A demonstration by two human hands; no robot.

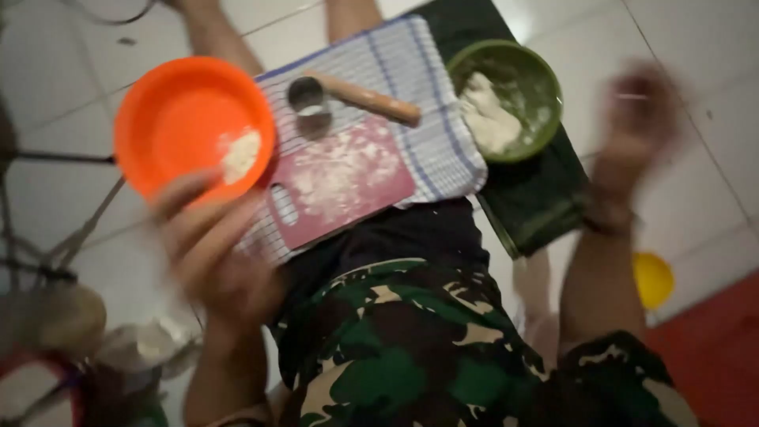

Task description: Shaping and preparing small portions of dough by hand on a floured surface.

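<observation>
Orange round plastic bowl [194, 126] is sitting clamped in our left hand [209, 253], up-left of it; our blurred right hand [636, 119] is hanging open, well apart.

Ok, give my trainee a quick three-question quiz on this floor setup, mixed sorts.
1. True or false: the left hand holds the orange bowl.
2. What lies on the striped cloth beyond the pink board: A) rolling pin and round metal cutter, B) knife, C) whisk?
3. Which bowl holds the larger lump of dough?

Key: 1 true; 2 A; 3 the green bowl.
</observation>
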